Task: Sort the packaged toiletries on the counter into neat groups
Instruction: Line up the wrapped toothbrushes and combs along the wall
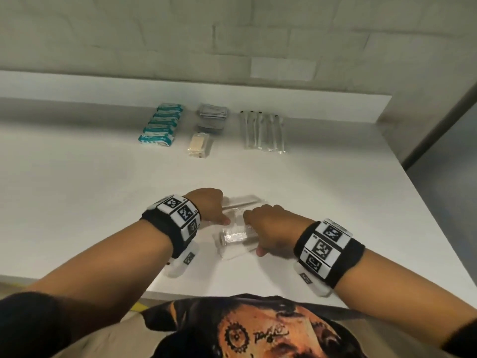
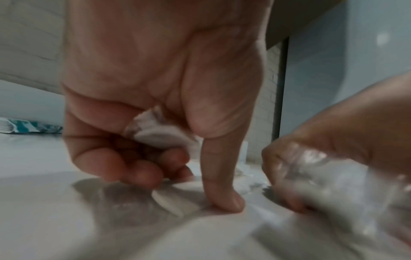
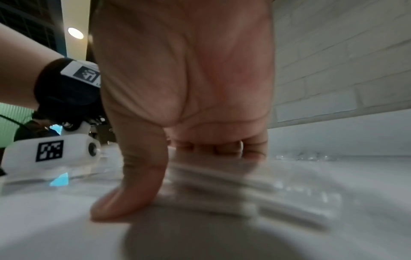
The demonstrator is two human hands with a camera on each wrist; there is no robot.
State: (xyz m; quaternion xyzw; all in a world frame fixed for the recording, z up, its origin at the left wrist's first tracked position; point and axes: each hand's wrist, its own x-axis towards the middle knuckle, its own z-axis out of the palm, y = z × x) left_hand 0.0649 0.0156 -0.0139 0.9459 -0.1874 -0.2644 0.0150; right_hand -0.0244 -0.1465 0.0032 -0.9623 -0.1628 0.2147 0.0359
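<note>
Prob. a hotel/washroom area: white counter (image 1: 103, 177), pale brick-tile wall (image 1: 232, 34) (toiletry packs (image 1: 158, 129) lined up).

Far back on the white counter (image 1: 77, 177) — teal-and-white wipe packs (image 1: 161, 125) left; grey flat sachets (image 1: 212, 117) centre, cream packet (image 1: 200, 146) before them; clear-wrapped sticks (image 1: 263, 131) right; crinkled clear packets (image 1: 236, 236) near the front edge.

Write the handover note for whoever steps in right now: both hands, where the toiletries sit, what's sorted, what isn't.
Left hand: fingers curled round a white wrapped item, thumb pressing down on the counter at the edge of the clear packets.
Right hand: gripping a stack of clear packets near the counter's front edge.
Done: at the back stand a row of teal packs, a grey stack with a cream packet in front of it, and a row of long clear-wrapped sticks.
Left: the loose clear packets under the hands, including one long one behind them, are not yet grouped at the back.
</note>
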